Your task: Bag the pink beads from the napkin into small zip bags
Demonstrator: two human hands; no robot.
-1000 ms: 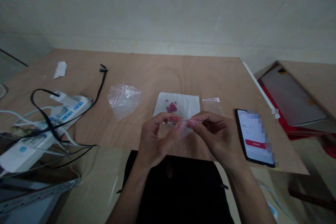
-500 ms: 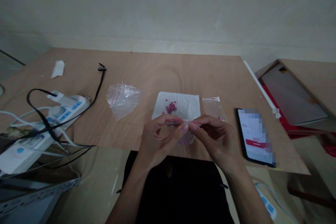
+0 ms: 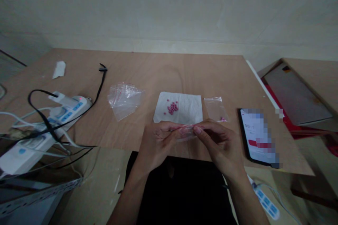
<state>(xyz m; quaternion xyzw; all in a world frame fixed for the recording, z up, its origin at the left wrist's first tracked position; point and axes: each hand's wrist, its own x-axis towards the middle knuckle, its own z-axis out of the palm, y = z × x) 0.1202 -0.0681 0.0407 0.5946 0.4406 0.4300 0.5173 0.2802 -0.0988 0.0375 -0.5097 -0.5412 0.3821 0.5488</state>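
We have the clear bag (image 3: 187,137) just on the near side of the white tissue (image 3: 194,107), its upper edge clamped between thumb and fingers of our left hand (image 3: 160,142) and right hand (image 3: 220,142). We seem to be working its closure; pressing or parting, we cannot tell. The next move likely calls for an even pinch. Pink beads (image 3: 173,108) lie on the tissue; another bag (image 3: 213,105) sits to its right.

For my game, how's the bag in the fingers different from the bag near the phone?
The held bag is pinched in the fingers; the other bag lies flat on the table. Fingers partly cover the held bag; the other bag shows almost whole, pink bits inside. Both are clear plastic.
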